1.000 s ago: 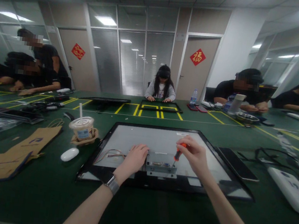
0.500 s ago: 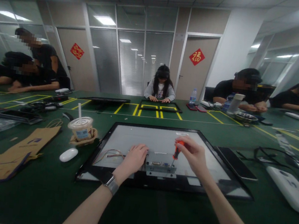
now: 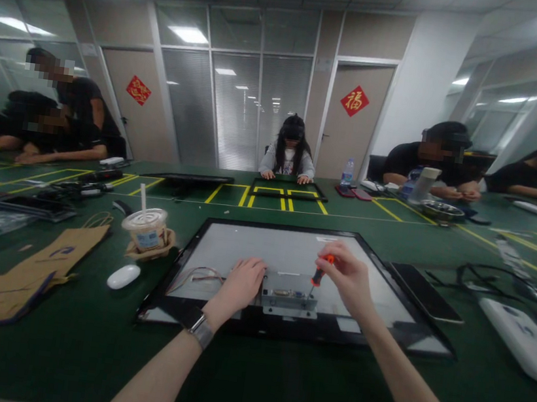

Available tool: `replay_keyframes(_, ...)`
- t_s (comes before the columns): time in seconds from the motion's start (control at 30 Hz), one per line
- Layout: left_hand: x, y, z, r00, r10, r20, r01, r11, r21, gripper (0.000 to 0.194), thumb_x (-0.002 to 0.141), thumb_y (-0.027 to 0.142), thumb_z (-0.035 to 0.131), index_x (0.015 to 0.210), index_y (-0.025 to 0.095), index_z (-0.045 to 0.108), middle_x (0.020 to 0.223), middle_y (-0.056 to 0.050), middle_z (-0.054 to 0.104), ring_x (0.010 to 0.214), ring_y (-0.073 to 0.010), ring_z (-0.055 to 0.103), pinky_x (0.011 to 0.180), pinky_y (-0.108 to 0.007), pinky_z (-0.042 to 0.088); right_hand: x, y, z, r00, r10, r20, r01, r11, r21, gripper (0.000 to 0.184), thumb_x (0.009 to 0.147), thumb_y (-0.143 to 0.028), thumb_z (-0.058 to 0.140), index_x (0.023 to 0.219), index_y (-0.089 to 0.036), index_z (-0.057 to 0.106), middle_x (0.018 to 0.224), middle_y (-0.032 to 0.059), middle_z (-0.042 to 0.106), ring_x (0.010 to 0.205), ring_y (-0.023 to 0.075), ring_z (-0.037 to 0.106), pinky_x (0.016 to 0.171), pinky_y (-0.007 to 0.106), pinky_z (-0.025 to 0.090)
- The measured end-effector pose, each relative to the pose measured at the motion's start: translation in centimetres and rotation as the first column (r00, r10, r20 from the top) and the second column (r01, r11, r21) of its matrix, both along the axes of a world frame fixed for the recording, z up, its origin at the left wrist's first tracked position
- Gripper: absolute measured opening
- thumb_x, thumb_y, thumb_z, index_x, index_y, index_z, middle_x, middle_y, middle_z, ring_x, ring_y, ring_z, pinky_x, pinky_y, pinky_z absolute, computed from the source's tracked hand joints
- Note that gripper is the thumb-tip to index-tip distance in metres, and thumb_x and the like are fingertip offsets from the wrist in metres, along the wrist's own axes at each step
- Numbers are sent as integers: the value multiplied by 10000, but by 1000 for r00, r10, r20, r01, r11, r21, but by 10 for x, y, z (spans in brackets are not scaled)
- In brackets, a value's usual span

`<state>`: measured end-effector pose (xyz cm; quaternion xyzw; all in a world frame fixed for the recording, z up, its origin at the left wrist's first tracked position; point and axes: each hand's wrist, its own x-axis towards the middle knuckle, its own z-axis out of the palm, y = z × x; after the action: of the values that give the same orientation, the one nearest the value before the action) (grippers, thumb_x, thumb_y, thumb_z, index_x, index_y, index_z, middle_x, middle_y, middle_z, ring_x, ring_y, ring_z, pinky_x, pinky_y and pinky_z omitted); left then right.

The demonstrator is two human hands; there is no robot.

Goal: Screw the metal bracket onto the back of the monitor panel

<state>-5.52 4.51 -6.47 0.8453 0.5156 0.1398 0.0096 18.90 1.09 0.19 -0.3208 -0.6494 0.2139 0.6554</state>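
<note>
A screen panel [image 3: 253, 245] with a black frame and pale back lies flat on the green table in front of me. Near its front edge sits a metal bracket [image 3: 278, 310] carrying a row of connector ports. My right hand [image 3: 345, 274] pinches an orange-and-black screwdriver [image 3: 318, 276], its shaft pointing down to the bracket's right end. Whether the tip sits in a screw is too small to tell. My left hand [image 3: 242, 283], with a watch [image 3: 199, 328] on the wrist, rests open on the panel, its fingertips beside the bracket's left end. Thin wires [image 3: 204, 273] lie left of it.
Left of the panel are a lidded drink cup [image 3: 146, 228] with a straw, a white mouse [image 3: 123, 277] and a paper bag [image 3: 36, 269]. On the right lie a dark phone-like slab [image 3: 424, 293] and a white device [image 3: 521, 343]. Several people sit across the table.
My right fingers have shifted on the screwdriver handle, which leans slightly more to the right. My left hand stays put. The person opposite has moved their hands apart.
</note>
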Motion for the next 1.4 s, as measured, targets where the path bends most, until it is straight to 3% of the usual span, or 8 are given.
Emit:
replay_keyframes(0.23,1,0,1,1000,4,-3,-4,1000,-8,394,1034,232,270,1267,186,585,1368,-96,585,1286,-224,521,1121,-445,366,0,-2,-4,973,223,-59,-230,951,-208,334,878,-420,662,1155,-241,712,893,55,736,863,214,689,748,366,572)
replay_keyframes(0.33,1,0,1,1000,-2,-10,2,1000,-14,392,1030,220,275,1271,180,582,1373,-102,583,1297,-227,512,1124,-446,361,-2,-3,-2,958,276,-75,-285,941,-183,247,923,-424,603,1053,-254,726,918,59,743,889,217,685,786,379,564)
replay_keyframes(0.5,0,1,1,1000,11,19,-10,999,-32,386,1035,247,283,1271,202,585,1398,-82,569,1292,-224,516,1126,-439,361,-2,-4,-1,976,218,-7,-217,969,-119,188,870,-430,678,863,-258,754,970,65,705,977,246,645,861,403,532)
replay_keyframes(0.7,-1,2,0,998,-26,-54,26,1000,9,389,1024,200,285,1282,178,576,1376,-93,583,1300,-229,507,1120,-437,370,-1,-5,0,960,279,-40,-281,946,-163,206,951,-391,573,991,-248,716,870,39,718,815,198,672,712,341,549)
replay_keyframes(0.87,-1,1,-2,996,-28,-82,30,999,14,399,1027,194,270,1305,162,555,1390,-117,570,1335,-235,481,1121,-469,369,-2,-6,4,971,241,-7,-239,959,-151,245,962,-400,546,1013,-223,708,975,74,749,907,223,710,834,396,555)
replay_keyframes(1.0,-1,1,-1,999,-18,-42,19,1000,5,398,1035,218,265,1289,173,568,1382,-105,580,1312,-230,503,1122,-457,368,0,-2,1,985,170,-9,-170,974,-153,229,886,-416,647,998,-232,725,925,71,746,772,219,711,722,393,576)
replay_keyframes(1.17,-1,0,1,1000,-9,-5,9,1000,1,391,1036,237,275,1260,183,591,1379,-98,583,1294,-226,516,1116,-443,377,0,1,0,999,-2,32,3,1000,-23,139,748,-379,784,811,-260,749,754,23,671,735,207,628,712,377,524)
replay_keyframes(1.4,0,-1,2,999,-21,-33,21,1000,10,397,1033,216,263,1267,164,579,1365,-108,590,1309,-231,503,1118,-449,373,-2,-6,6,998,-7,66,7,1000,-3,285,916,-470,576,867,-248,748,810,49,656,786,217,615,725,367,499)
